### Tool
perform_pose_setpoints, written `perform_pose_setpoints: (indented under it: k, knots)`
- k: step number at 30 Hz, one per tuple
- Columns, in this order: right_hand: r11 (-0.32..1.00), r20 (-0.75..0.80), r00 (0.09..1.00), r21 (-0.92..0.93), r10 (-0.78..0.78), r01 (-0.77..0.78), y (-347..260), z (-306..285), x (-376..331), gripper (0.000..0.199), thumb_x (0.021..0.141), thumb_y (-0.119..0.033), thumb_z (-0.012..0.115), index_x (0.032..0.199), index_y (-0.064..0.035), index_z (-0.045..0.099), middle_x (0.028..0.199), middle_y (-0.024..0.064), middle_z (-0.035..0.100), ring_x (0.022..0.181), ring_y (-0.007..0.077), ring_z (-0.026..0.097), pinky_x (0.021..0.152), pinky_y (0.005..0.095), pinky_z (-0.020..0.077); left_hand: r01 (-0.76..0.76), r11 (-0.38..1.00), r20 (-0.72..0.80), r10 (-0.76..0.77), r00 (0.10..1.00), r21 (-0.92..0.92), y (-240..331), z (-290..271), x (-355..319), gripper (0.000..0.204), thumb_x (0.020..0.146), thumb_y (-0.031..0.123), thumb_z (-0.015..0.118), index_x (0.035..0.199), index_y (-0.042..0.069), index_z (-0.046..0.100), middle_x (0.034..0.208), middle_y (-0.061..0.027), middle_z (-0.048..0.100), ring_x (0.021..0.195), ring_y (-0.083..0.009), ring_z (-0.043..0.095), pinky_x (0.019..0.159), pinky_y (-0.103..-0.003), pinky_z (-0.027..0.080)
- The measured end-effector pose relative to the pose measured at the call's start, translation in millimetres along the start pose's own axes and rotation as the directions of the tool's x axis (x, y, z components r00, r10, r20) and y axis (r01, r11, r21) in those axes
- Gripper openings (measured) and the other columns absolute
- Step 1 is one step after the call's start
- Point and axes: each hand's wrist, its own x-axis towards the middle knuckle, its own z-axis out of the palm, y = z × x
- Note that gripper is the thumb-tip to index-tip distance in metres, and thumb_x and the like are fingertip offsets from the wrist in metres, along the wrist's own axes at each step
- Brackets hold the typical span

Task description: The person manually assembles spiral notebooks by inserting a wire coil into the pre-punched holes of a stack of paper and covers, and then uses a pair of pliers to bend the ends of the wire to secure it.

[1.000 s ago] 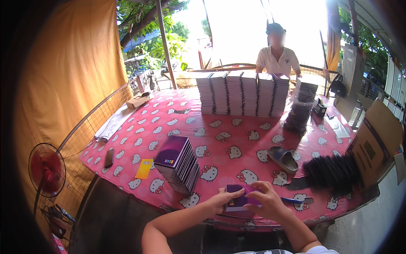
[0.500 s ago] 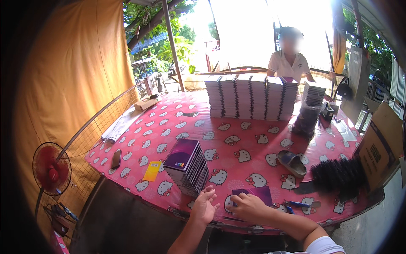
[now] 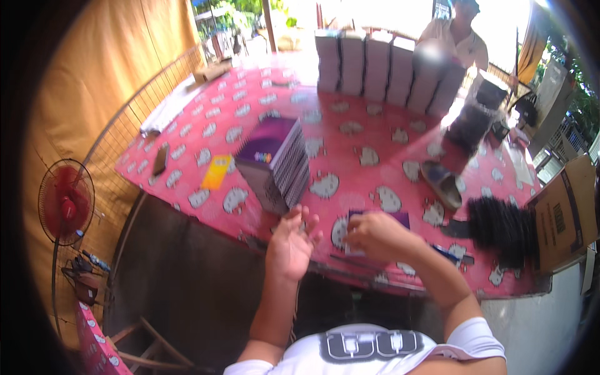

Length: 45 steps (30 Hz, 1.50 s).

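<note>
My left hand (image 3: 292, 245) is open, palm up and fingers spread, just in front of a stack of spiral-bound notebooks (image 3: 269, 145) with purple covers. It appears to hold nothing. To its right, my right hand (image 3: 382, 236) is bent over a purple-covered piece (image 3: 402, 219) lying near the table's front edge. Its fingers are curled together, and whatever they pinch is hidden and a little blurred. The hand itself covers most of that purple piece. A blue-handled tool (image 3: 451, 253) lies right of my right wrist.
The pink patterned table (image 3: 350, 156) also bears a long row of notebook stacks (image 3: 375, 69), a wrapped stack (image 3: 470, 122), a sandal (image 3: 442, 184), black binding coils (image 3: 502, 225), a yellow card (image 3: 216, 172) and a phone (image 3: 161, 159). A cardboard box (image 3: 562, 215) stands right. A person (image 3: 459, 37) is across the table.
The view has tilted downward, so the table sits higher in the picture and my shirt shows. Both hands keep nearly the same poses beside the stack and the purple piece.
</note>
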Motion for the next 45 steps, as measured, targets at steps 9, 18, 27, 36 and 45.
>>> perform_pose_setpoints:
  k: [9,18,27,36,45]
  knots:
    - [0.986,0.025,0.998,-0.154,0.062,-0.058,-22,-2,-2,0.019,0.077,-0.009,0.068,0.096,-0.0060,0.069,0.100,0.0109,0.063,0.086,0.0287,0.063,0.074,0.0403,0.0506,-0.008,1.000,-0.024,0.009,1.000,0.018,-8,7,-7,0.033,0.089,0.017,0.060,0.121,0.010,0.053,0.125,-0.0080,0.053,0.116,-0.0252,0.051,0.097,-0.046,0.043]
    - [0.990,-0.108,0.988,0.101,0.106,-0.095,-9,0,-11,0.019,0.080,-0.002,0.061,0.099,-0.0013,0.064,0.093,0.0157,0.063,0.083,0.0355,0.062,0.072,0.0435,0.0502,-0.108,0.986,0.024,0.106,0.994,0.127,-14,12,-3,0.029,0.090,0.014,0.058,0.118,0.009,0.052,0.123,-0.0087,0.054,0.113,-0.0236,0.053,0.094,-0.041,0.045]
    - [0.931,-0.713,0.622,0.356,0.324,-0.077,-19,-11,-38,0.023,0.080,0.005,0.057,0.101,0.0005,0.061,0.087,0.0166,0.066,0.078,0.0319,0.067,0.069,0.0372,0.0539,0.080,0.916,0.236,-0.185,0.954,0.394,-36,50,14,0.048,0.098,0.041,0.051,0.129,0.007,0.036,0.115,-0.0189,0.054,0.090,-0.0253,0.063,0.078,-0.036,0.054]
    - [0.901,-0.811,0.393,0.405,0.434,-0.159,-15,-2,-89,0.041,0.076,0.007,0.069,0.109,-0.0053,0.050,0.104,0.0089,0.059,0.103,0.0219,0.058,0.085,0.0329,0.0476,-0.644,0.501,0.609,0.261,0.750,0.578,-53,52,19,0.050,0.090,-0.016,0.043,0.135,0.007,0.043,0.119,-0.0083,0.051,0.097,-0.0109,0.056,0.085,-0.024,0.047]
    - [0.603,-0.564,0.521,0.790,0.641,0.114,-1,43,-73,0.036,0.078,0.014,0.065,0.101,-0.0065,0.046,0.097,0.0030,0.054,0.092,0.0104,0.051,0.081,0.0263,0.0440,-0.695,0.024,0.671,0.235,0.703,0.719,-68,60,-1,0.053,0.082,0.002,0.067,0.132,0.011,0.051,0.136,-0.0234,0.038,0.132,-0.0397,0.033,0.109,-0.047,0.027]
